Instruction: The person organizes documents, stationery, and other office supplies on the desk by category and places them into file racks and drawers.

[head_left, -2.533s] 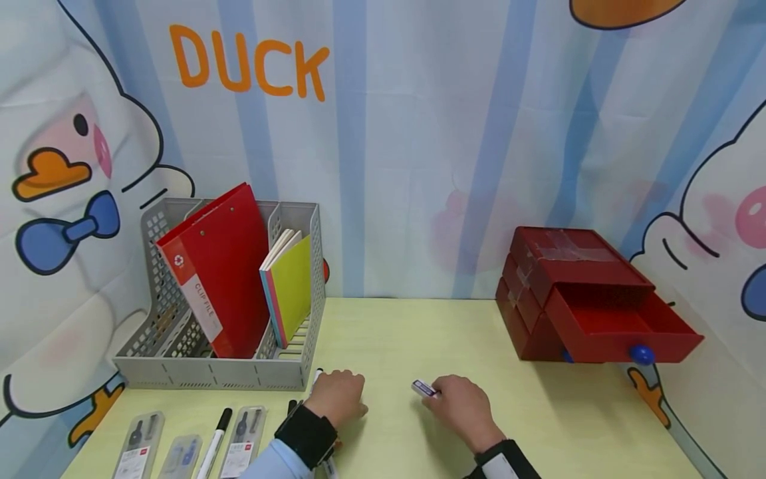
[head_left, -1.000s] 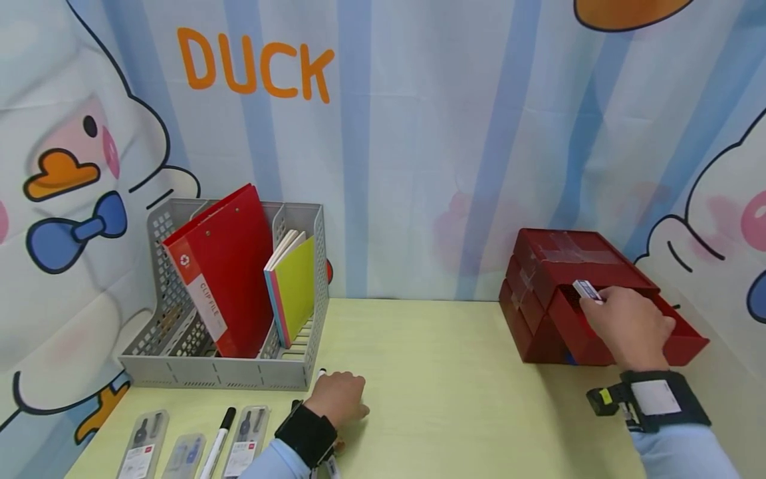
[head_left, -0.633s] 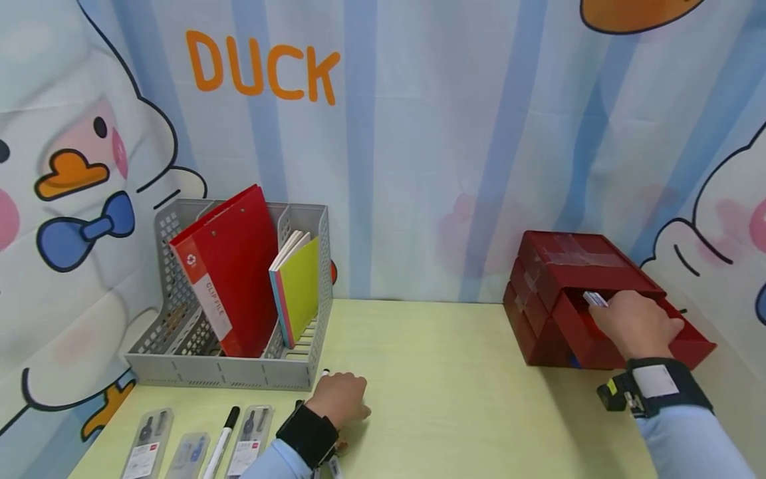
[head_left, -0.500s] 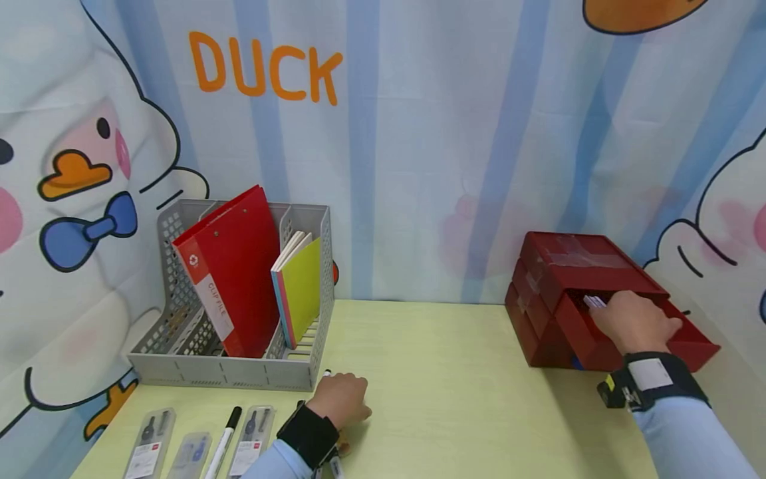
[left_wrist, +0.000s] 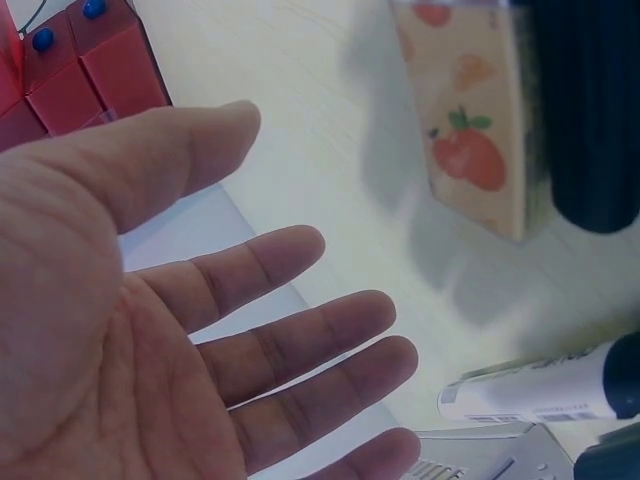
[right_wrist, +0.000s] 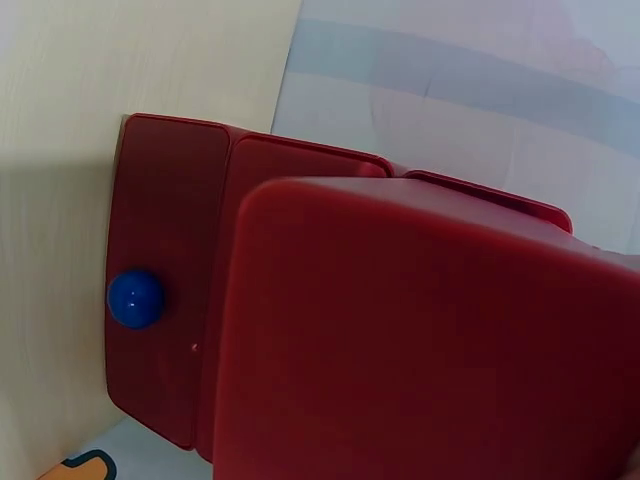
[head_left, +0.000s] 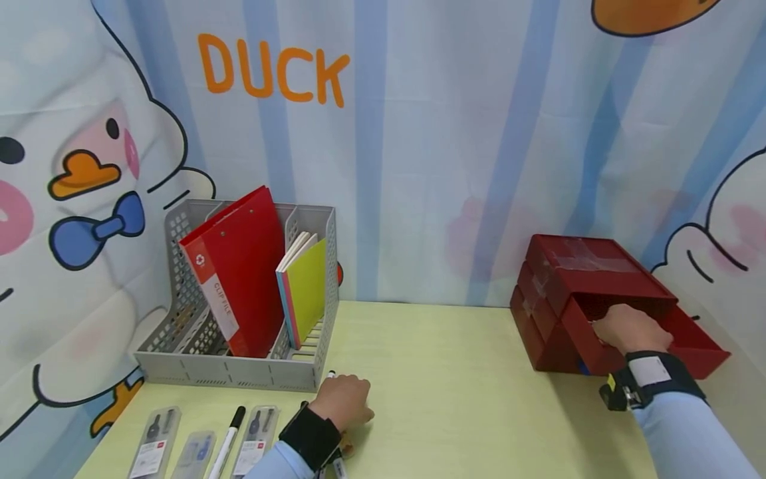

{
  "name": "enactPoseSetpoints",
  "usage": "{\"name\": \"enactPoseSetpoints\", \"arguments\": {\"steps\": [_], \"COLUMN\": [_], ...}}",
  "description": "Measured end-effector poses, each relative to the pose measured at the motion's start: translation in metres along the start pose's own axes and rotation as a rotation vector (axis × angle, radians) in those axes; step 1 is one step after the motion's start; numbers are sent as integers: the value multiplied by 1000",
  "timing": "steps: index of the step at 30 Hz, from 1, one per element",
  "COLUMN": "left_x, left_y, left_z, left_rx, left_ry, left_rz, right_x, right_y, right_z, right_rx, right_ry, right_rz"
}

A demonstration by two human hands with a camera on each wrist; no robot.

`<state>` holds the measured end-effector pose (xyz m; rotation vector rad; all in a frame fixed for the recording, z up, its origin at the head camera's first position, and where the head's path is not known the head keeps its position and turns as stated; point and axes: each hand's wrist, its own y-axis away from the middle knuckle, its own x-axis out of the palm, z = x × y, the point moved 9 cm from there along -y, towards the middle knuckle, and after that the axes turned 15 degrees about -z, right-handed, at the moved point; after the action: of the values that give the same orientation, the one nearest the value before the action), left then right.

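In the head view my right hand (head_left: 634, 329) reaches down into the pulled-out top drawer (head_left: 700, 349) of a dark red drawer unit (head_left: 592, 256). A pale sliver of a small white-and-dark block, resembling an eraser, shows at its fingertips; the rest is hidden. The drawer's red wall (right_wrist: 420, 330) fills much of the right wrist view. My left hand (head_left: 342, 402) stays low over the table, left of centre. Its fingers (left_wrist: 270, 370) are loosely extended in the left wrist view, holding nothing. Beside them are a fruit-patterned block (left_wrist: 468, 150) and a white marker (left_wrist: 530, 390).
A grey basket (head_left: 233, 372) at the left holds a red clip file (head_left: 245, 279) and a yellow-green notebook (head_left: 308, 286). In front lie clear plastic cases (head_left: 154, 432) and a black-capped marker (head_left: 230, 439). A blue knob (right_wrist: 135, 298) sticks out from a lower drawer.
My right hand has carried the small block from mid-table to the right and lowered it into the open drawer. My left hand has stayed in place.
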<state>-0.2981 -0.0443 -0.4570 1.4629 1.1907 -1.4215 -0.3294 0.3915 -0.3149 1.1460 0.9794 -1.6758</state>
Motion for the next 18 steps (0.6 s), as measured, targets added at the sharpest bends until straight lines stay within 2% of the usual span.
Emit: {"name": "enactPoseSetpoints", "arguments": {"steps": [8, 18], "left_x": [-1, -2], "left_y": [0, 2], "left_z": [1, 12], "left_rx": [-12, -27], "left_ry": [-1, -2], "left_rz": [0, -14], "right_x": [-2, -5], "right_y": [0, 2], "right_z": [-1, 0], "right_rx": [-11, -1], "right_ry": [-21, -28], "right_rz": [-25, -81]}}
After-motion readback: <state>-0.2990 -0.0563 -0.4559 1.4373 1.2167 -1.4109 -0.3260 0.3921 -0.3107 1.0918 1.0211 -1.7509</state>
